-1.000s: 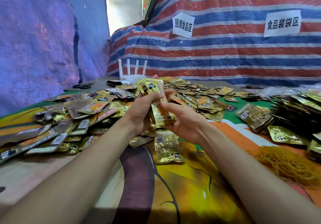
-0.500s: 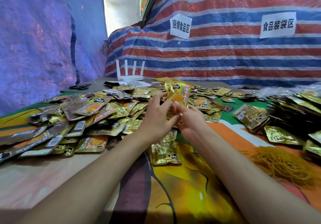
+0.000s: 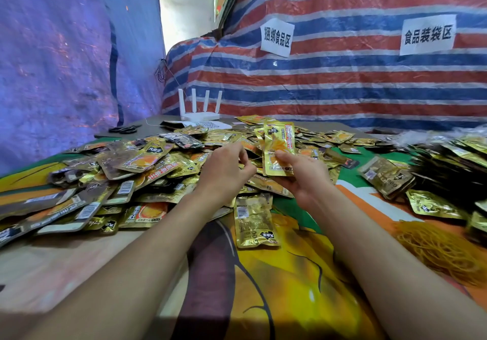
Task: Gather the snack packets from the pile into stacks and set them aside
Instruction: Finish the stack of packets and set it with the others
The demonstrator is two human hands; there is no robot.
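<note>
The table, under a bright printed cloth (image 3: 290,300), carries the whole job. Across its left and middle sprawls the pile (image 3: 147,165) of gold snack packets, lying at every angle, some face up and some barcode up. At the right edge sit the finished bundles (image 3: 387,179), well apart from the loose pile, with a heap of yellow rubber bands (image 3: 437,247) nearer the person.

Above the near edge of the pile, the right hand (image 3: 305,179) grips a thin held stack (image 3: 279,150) by its lower end. The packets stand upright with their printed faces toward the camera, the thumb across the front. The left hand (image 3: 226,171) hovers just beside it, fingers loosely curled and holding nothing.

The step in hand appears to be building this stack. To do it well, the free hand should take packets from the top layer nearest the wrists instead of digging under. Each one should be turned so its face and top edge match those already held. The foil looks slick, so the stack is likely to fan or slip. Tapping its bottom edge square before the thumb clamps again should help.

One single packet (image 3: 254,221) lies alone on the cloth between the forearms, back side up. It seems the easiest next pick.
</note>
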